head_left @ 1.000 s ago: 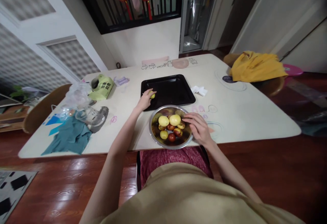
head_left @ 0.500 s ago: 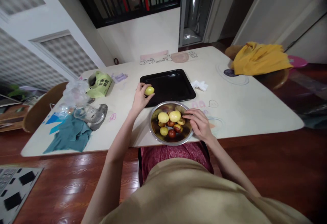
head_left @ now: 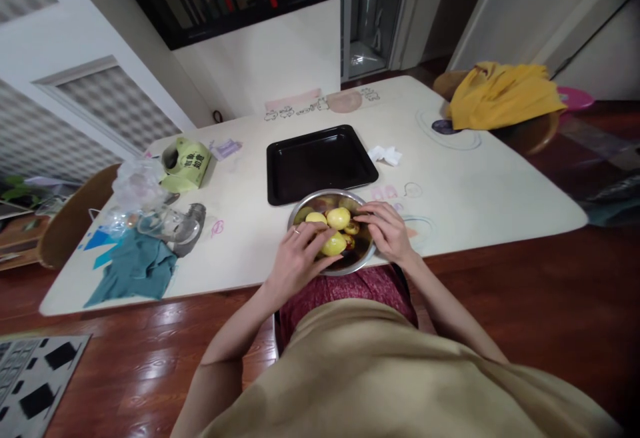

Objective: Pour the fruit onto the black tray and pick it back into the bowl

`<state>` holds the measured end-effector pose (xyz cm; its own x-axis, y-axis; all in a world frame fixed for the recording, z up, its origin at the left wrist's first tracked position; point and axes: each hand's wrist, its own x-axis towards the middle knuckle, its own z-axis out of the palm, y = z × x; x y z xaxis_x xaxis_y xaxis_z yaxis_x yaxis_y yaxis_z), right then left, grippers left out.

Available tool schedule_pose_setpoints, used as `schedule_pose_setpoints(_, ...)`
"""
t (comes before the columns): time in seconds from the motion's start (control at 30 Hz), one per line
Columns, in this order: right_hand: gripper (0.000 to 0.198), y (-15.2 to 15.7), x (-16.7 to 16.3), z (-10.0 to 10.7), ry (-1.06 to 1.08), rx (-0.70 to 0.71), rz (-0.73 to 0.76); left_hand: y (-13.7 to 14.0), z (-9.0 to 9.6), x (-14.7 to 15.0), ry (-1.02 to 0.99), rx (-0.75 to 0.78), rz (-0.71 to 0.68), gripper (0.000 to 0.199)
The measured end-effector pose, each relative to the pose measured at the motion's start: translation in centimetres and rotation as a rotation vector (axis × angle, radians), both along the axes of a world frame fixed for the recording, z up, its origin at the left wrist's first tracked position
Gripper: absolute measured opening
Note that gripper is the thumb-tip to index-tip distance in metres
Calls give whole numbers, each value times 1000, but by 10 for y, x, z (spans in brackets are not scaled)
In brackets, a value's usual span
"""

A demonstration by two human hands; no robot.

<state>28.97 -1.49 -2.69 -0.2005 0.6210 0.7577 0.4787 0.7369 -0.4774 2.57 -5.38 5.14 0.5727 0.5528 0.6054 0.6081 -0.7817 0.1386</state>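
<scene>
the left hand (head_left: 299,256) was curved over the left, near part of the metal bowl (head_left: 316,203), its thumb and fingers closed around a yellow fruit (head_left: 334,245). that fruit sat within the line of the rim, in the near half; whether it hung free or touched the fruit below could not be told. the right hand (head_left: 390,231) lay at the right rim, its fingers loosely bent and reaching just inside; whether they gripped the metal or only rested on it could not be made out.

two more yellow fruits (head_left: 339,218) lay in the far half of the bowl, with reddish-brown fruit (head_left: 351,243) partly hidden under them and the held one. the bowl stood close to the near edge of the white table (head_left: 480,191), and the black tray (head_left: 320,166) lay just beyond it.

for so smooth and round a fruit, a light grip with the finger pads seemed best; a hard squeeze would likely have bruised it or made it slip. holding it low, inside the rim, looked wise, since a slip there would only have dropped it among the others. a steady right hand probably mattered too, with the table edge so near. the fingers were best opened only once the fruit had support from below.
</scene>
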Motion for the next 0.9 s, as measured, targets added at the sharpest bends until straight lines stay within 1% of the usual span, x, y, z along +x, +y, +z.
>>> schedule_pose_setpoints(0.17, 35, 0, 1, 1, -9, 8, 7, 5, -10, 8, 57, -15, 12, 36)
schedule_pose_setpoints(0.3, 34, -1, 0, 2, -11, 26, 7, 11, -13, 14, 65, -11, 2, 34)
schedule_pose_setpoints(0.43, 35, -1, 0, 1, -2, 13, 10, 13, -15, 15, 67, -54, 13, 35)
schedule_pose_setpoints(0.6, 37, 0, 0, -1, -7, -22, -2, 13, -14, 15, 64, -69, 20, 39)
schedule_pose_setpoints(0.8, 36, -1, 0, 2, -16, -12, -4, 14, -15, 12, 3, -99, -10, 49)
schedule_pose_setpoints(0.9, 35, -1, 0, 2, -9, 17, 5, 16, -17, 9, -35, -111, -24, 55)
